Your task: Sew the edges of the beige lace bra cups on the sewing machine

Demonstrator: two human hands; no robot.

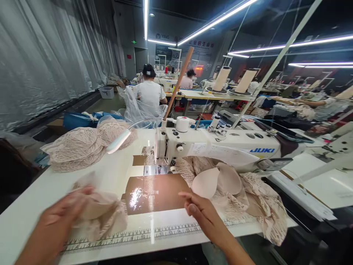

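My left hand (64, 208), smeared by motion, grips a beige lace bra piece (100, 213) above the left front of the table; its outline is blurred too. Over the right edge of a glossy brown plate (154, 193) hovers my right hand (200, 209), index finger stretched out, the others partly curled, with nothing visible in it. Just beyond the plate stands a white JUKI sewing machine (209, 141). To the right of my right hand lie beige lace pieces (264, 206) with smooth moulded cups (205, 183), partly under the machine arm.
Stacked beige lace pieces (77, 147) rest at the table's back left, near a lamp (118, 141) on a bent neck. A printed ruler (138, 235) runs along the front edge. Thread cones (222, 79) stand behind the machine. A person in white (150, 92) sits farther back.
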